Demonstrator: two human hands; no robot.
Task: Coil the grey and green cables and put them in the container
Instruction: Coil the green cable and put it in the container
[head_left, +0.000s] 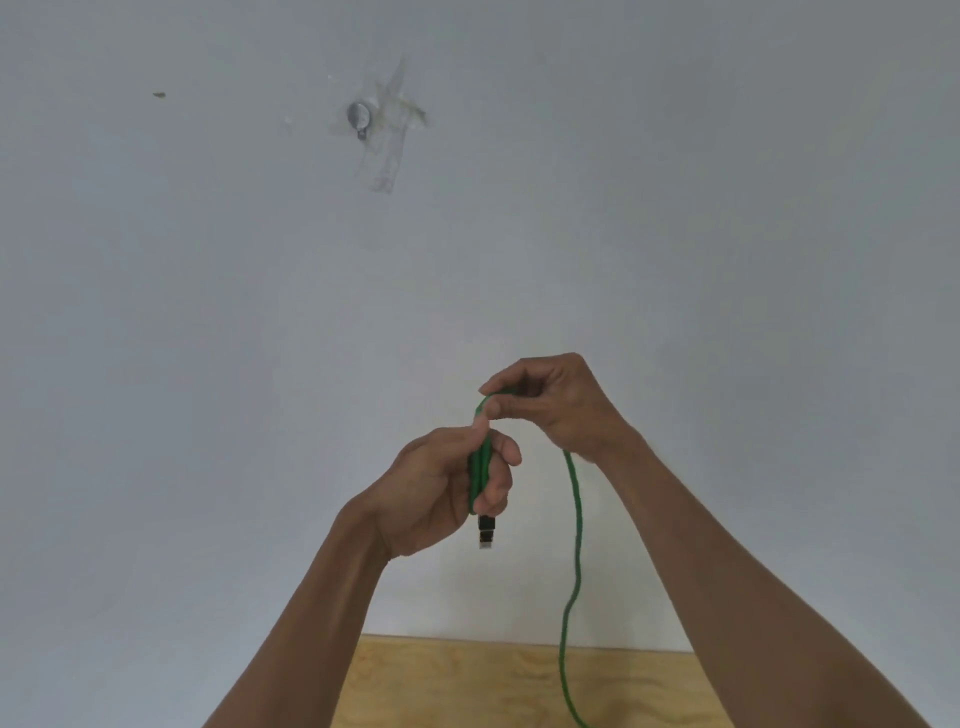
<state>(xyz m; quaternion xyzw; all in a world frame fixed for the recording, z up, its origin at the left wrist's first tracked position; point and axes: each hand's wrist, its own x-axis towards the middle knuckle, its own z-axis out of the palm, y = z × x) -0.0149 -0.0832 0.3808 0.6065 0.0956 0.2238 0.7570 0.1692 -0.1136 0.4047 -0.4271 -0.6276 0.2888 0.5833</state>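
Folds of green cable (479, 467) are gripped upright in the left hand (447, 488); just above, the next loop is pinched by the right hand (550, 402), the slack hanging below toward the wooden table (467, 680).

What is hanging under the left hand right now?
Below the left hand, a black plug with a pale tip hangs from the green cable, whose folded strands sit in that grip. How many loops are inside the fist is hidden by the fingers.
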